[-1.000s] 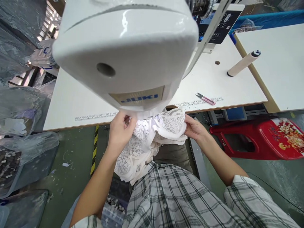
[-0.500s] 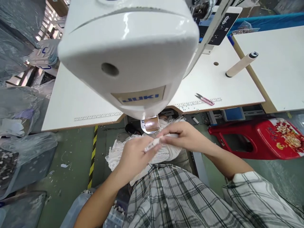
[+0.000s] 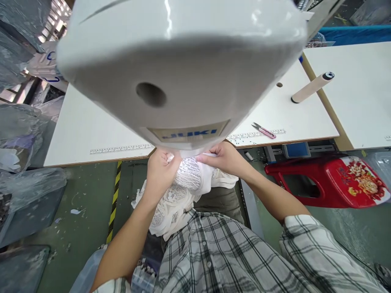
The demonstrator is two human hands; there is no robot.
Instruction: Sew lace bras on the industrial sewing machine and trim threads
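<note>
A white lace garment hangs from under the white sewing machine head down over my lap. My left hand grips the lace at its left side, fingers closed, just below the machine. On the right, my right hand pinches the top edge of the lace close to the machine's underside. The fingertips of both hands are partly hidden by the machine head. The needle area is out of sight.
The white sewing table has a ruler strip along its front edge. Pink thread snips lie on it at the right, and a cream thread cone farther back. A red plastic stool stands on the floor at right; plastic-wrapped bags at left.
Both hands have moved up from my lap with the lace and now hold it right under the machine head. The camera has come closer to the machine.
</note>
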